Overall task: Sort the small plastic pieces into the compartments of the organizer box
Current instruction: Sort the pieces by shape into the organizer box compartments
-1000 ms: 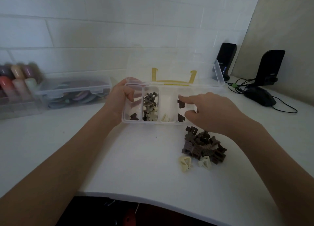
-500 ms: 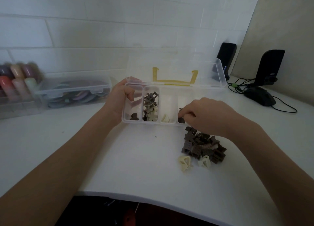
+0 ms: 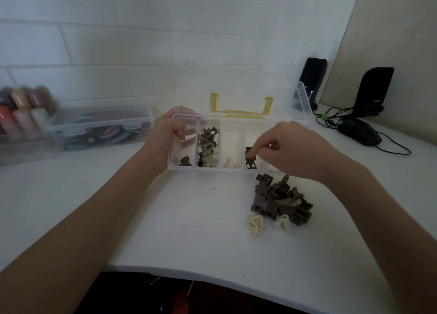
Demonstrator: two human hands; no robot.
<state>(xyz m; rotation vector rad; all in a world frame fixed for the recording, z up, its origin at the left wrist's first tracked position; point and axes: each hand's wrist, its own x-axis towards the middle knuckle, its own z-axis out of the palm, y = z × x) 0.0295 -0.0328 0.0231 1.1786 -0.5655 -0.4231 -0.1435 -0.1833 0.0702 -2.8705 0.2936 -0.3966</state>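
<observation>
The clear organizer box (image 3: 233,169) stands open at the table's middle, its lid tipped back. My left hand (image 3: 165,136) grips the box's left end, thumb inside the first compartment. That compartment holds one dark piece (image 3: 185,161). The second holds mixed brown and cream pieces (image 3: 208,146), and the third holds cream pieces (image 3: 229,163). My right hand (image 3: 288,148) hovers over the rightmost compartment, fingertips pinched on a brown piece (image 3: 248,150) above another brown piece (image 3: 251,164). A pile of brown pieces (image 3: 281,200) lies in front, with two cream pieces (image 3: 255,224) beside it.
A closed clear case of coloured discs (image 3: 101,127) and a rack of coloured tubes (image 3: 21,115) sit at the left by the wall. Two black speakers (image 3: 314,77) and a black mouse (image 3: 359,131) with cables stand at the right. The table's front edge (image 3: 212,273) curves near me.
My right hand drew back from an outstretched reach and curled its fingers down into the rightmost compartment. My left hand and the box stayed put.
</observation>
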